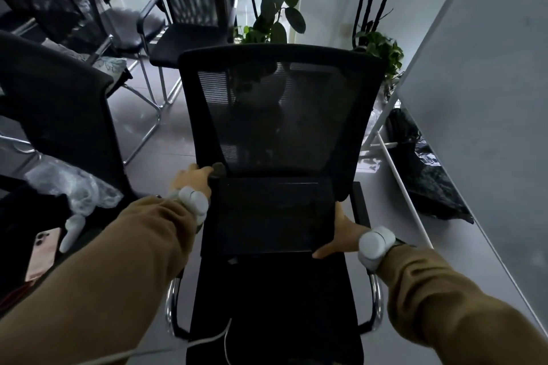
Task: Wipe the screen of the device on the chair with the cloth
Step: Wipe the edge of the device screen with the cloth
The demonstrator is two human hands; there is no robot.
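A dark tablet-like device [271, 216] with a black screen leans on the seat of a black mesh office chair [278, 115]. My left hand [192, 179] rests at the device's upper left corner, fingers closed around a small dark cloth [218, 170]. On the opposite side, my right hand [341, 234] grips the lower right edge, thumb on the screen side. Both wrists carry white bands, and both sleeves are tan.
Another black chair [59, 104] stands close on the left with clear plastic wrap [74, 184] and a phone [43, 255] beside it. More chairs [189, 18] and potted plants [267, 9] stand behind. A white wall panel [480, 127] runs along the right. A white cable [207, 341] trails below.
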